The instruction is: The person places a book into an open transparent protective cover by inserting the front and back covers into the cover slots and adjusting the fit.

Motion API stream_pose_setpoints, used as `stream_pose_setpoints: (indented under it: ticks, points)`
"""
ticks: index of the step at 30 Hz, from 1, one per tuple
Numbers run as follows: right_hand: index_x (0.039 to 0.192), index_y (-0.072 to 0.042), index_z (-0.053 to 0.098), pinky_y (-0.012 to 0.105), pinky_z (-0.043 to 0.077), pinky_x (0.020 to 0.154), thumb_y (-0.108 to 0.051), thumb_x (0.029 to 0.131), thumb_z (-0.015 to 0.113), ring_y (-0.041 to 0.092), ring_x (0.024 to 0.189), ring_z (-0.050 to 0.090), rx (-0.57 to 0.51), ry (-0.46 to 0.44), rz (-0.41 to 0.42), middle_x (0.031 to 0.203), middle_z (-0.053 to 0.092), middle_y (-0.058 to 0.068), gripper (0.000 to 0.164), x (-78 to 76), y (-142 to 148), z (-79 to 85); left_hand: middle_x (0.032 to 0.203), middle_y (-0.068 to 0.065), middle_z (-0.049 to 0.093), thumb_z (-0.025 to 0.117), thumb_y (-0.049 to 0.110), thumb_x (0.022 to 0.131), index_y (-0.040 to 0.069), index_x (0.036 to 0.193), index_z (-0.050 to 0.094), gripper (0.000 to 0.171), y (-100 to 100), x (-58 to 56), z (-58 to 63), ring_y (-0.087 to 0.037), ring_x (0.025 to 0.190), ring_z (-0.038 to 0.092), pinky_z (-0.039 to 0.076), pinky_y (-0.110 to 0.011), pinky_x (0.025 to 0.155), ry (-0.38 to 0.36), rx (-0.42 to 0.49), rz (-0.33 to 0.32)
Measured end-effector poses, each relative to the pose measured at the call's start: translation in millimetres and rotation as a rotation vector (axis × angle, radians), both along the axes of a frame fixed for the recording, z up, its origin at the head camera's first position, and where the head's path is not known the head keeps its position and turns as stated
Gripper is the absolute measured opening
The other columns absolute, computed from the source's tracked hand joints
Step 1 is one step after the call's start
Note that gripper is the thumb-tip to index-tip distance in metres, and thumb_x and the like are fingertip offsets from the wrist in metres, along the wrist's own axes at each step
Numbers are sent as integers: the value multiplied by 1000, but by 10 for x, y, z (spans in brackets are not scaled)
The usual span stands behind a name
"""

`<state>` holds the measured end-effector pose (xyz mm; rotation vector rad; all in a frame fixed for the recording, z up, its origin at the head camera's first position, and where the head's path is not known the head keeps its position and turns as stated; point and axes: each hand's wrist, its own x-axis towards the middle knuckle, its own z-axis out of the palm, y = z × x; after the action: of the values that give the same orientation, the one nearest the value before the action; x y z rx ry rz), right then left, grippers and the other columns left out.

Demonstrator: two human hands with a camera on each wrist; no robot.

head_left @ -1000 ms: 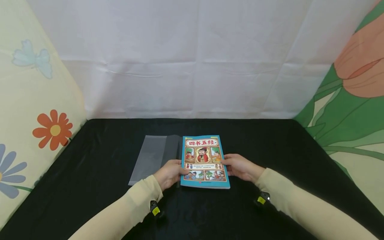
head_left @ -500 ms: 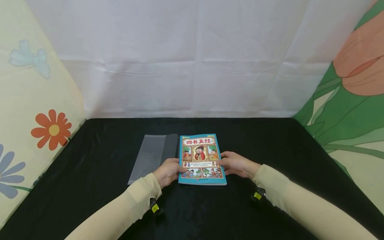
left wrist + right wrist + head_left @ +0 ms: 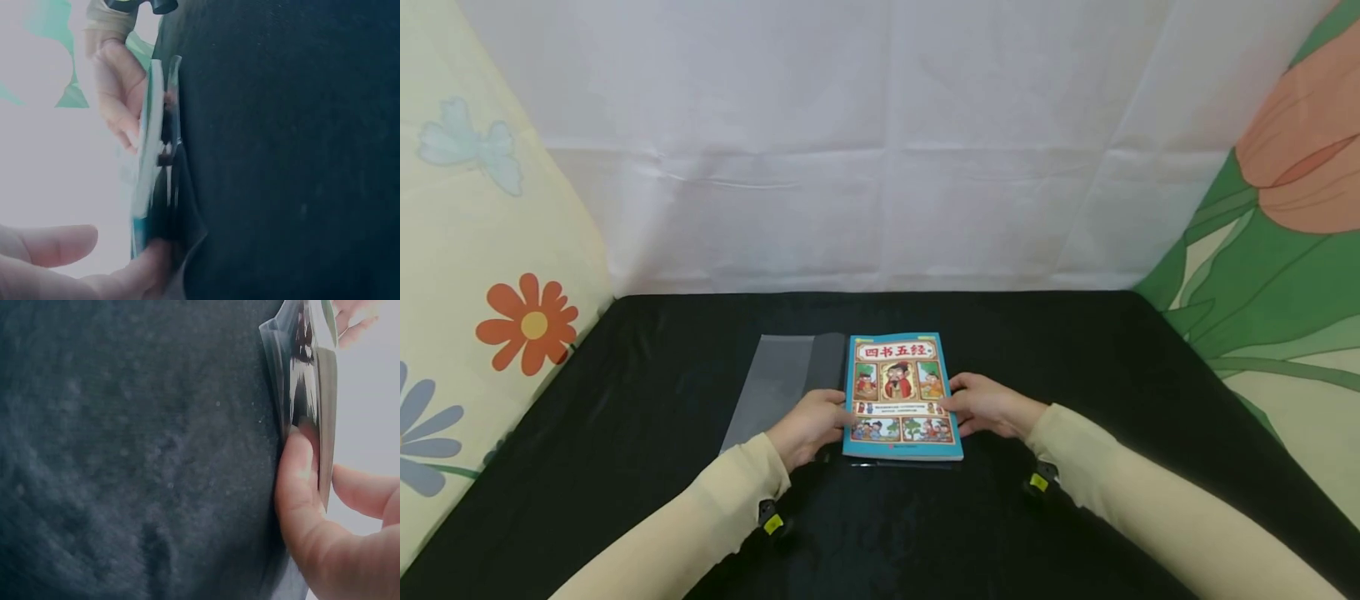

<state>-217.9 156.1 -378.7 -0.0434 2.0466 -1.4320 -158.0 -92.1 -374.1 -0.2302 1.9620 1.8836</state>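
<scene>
A blue comic-style book (image 3: 898, 398) with a red title lies face up over the right part of a clear plastic book cover (image 3: 775, 379). The cover's other flap spreads flat to the left. My right hand (image 3: 992, 406) pinches the book's right edge, thumb on the front. In the right wrist view its fingers (image 3: 297, 465) reach between book and plastic. My left hand (image 3: 811, 422) is at the book's left edge. The left wrist view shows its thumb (image 3: 62, 245) standing off the front, while a fingertip touches low by the spine. A gap separates book and plastic there.
Black cloth (image 3: 685, 350) covers the table. A white cloth backdrop (image 3: 880, 167) rises behind it. Printed flower panels stand at the left (image 3: 535, 325) and right (image 3: 1285, 292) sides.
The book has shifted slightly left and away from me, both hands moving with it. The left hand has since drawn back a little leftward, and a plastic edge now shows below the book.
</scene>
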Motion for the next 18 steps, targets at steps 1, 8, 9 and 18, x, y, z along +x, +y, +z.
stream_pose_setpoints:
  ticks: [1,8,9,18]
  points:
    - [121,4,32,37,51,66,-15,94,49,24,77,62,5,3,2,94,61,16,37,-2,-1,-4,128,-23,44,49,3,90,-9,134,29,50,-21,13,10,-29,109,50,39,-47,94,11,-12,-8]
    - [120,4,33,36,52,64,-14,93,50,23,75,62,29,30,0,91,61,16,37,-1,17,-14,138,-28,32,49,3,90,-10,134,26,51,-123,73,52,-35,120,41,36,-47,97,62,-16,-30]
    - [120,4,34,36,52,64,-14,93,51,23,75,62,32,38,4,91,61,16,37,0,16,-15,138,-28,32,49,2,90,-10,134,27,50,-134,78,52,-35,119,41,37,-47,97,65,-12,-30]
    - [118,5,37,34,52,61,-15,92,53,22,71,60,56,97,32,89,60,16,37,7,8,-26,129,-17,48,56,3,87,0,129,42,44,-340,93,103,-28,111,49,40,-47,94,143,-125,-46]
